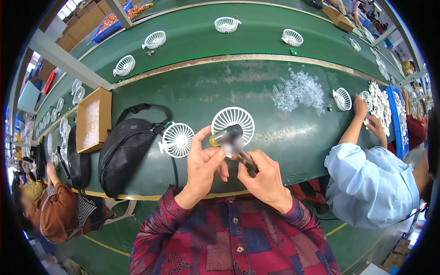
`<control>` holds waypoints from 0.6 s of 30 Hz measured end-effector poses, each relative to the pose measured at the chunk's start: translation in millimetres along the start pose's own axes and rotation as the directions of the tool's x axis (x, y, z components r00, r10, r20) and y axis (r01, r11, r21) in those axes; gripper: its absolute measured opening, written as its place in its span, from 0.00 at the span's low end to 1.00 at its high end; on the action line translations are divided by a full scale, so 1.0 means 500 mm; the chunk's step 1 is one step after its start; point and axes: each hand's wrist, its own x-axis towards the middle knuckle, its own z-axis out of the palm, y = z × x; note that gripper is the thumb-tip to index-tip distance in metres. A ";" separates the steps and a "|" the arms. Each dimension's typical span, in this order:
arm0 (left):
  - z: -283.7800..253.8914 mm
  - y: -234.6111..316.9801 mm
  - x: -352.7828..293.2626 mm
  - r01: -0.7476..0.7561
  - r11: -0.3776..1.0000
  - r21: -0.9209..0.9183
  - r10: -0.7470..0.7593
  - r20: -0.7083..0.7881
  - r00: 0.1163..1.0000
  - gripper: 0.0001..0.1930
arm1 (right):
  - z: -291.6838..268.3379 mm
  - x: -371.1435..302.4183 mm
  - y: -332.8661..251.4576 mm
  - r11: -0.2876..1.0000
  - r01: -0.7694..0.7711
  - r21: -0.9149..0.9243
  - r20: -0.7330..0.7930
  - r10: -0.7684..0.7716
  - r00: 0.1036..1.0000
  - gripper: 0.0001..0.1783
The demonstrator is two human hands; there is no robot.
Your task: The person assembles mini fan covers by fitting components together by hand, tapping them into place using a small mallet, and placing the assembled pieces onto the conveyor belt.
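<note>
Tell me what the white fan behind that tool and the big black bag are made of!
White fan: probably smooth moulded plastic, since its thin ribs look evenly white.
Black bag: likely dull fabric, with a mesh-like panel and soft strap.

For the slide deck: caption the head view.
Left hand and right hand hold a hammer-like tool over a green workbench, near white fan grilles and a black bag.

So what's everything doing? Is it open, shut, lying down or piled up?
Hammer: held up
Right grip: shut around the hammer's handle
Left grip: hold unclear
Cardboard box: open, pale pieces inside
Loose clear pieces: heaped on the table
Big black bag: lying down
White fan cage by bag: lying flat
</note>
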 end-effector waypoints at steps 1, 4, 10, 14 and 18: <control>-0.001 0.000 0.000 0.009 0.999 0.039 -0.010 0.015 1.000 0.31 | -0.004 -0.001 0.005 0.997 0.007 -0.081 0.024 -0.005 1.000 0.15; -0.004 -0.004 0.002 0.030 0.997 0.072 -0.033 0.035 0.999 0.31 | -0.009 0.006 0.018 0.997 0.078 0.024 -0.045 -0.076 0.996 0.11; -0.007 -0.003 0.003 0.075 0.994 0.084 -0.076 0.015 0.997 0.31 | -0.041 0.011 -0.006 0.997 -0.072 0.029 0.076 0.070 0.995 0.12; 0.016 -0.005 0.004 0.142 0.986 0.087 -0.141 -0.021 0.990 0.31 | -0.020 0.004 -0.009 0.988 0.143 -0.051 0.028 -0.142 0.989 0.13; 0.012 -0.005 0.010 0.255 0.966 0.040 -0.254 -0.037 0.966 0.32 | -0.004 0.010 -0.019 0.962 0.173 -0.213 0.073 -0.161 0.984 0.18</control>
